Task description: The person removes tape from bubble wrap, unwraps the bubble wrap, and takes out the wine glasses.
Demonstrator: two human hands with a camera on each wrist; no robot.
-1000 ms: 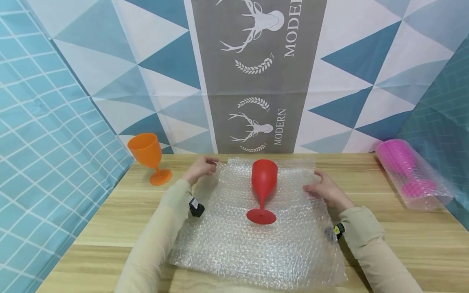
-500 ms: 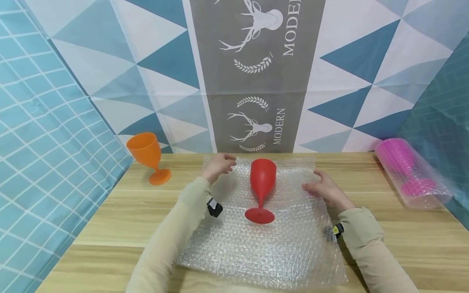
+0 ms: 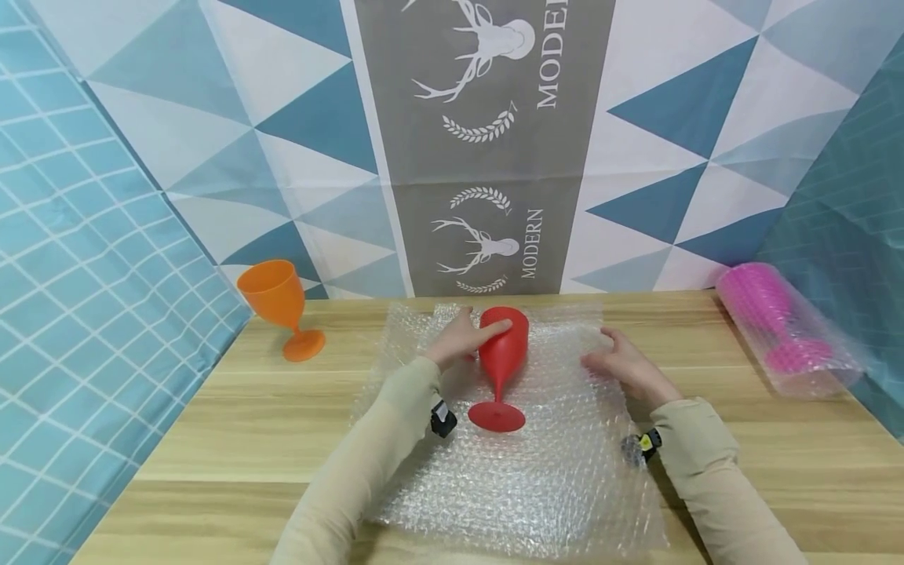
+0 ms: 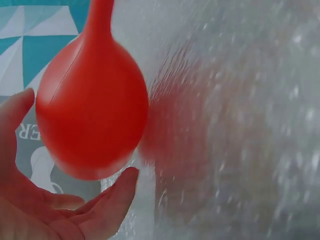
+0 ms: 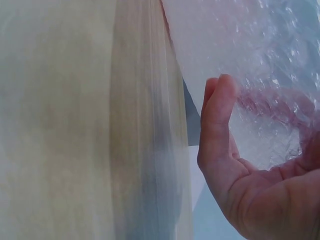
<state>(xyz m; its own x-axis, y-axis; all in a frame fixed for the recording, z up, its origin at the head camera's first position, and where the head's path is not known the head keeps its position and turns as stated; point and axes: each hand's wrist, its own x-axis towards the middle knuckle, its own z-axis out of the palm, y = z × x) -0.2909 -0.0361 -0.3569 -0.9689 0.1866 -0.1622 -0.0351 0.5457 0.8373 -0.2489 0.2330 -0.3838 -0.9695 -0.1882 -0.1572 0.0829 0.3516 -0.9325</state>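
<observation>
A red plastic goblet lies on its side on a sheet of bubble wrap, bowl towards the wall. My left hand is at the bowl, its thumb laid across the top and its fingers on the near-left side, partly hidden. In the left wrist view the thumb and fingers reach round the goblet's bowl near its rim. On the right, my right hand pinches the side edge of the wrap; the right wrist view shows the wrap between fingers and thumb.
An orange goblet stands upright at the back left of the wooden table. A pink goblet rolled in bubble wrap lies at the back right. Behind the table rises a patterned wall covering.
My left hand has moved right, from the left edge of the bubble wrap onto the red goblet's bowl. The right hand keeps its place at the wrap's right edge.
</observation>
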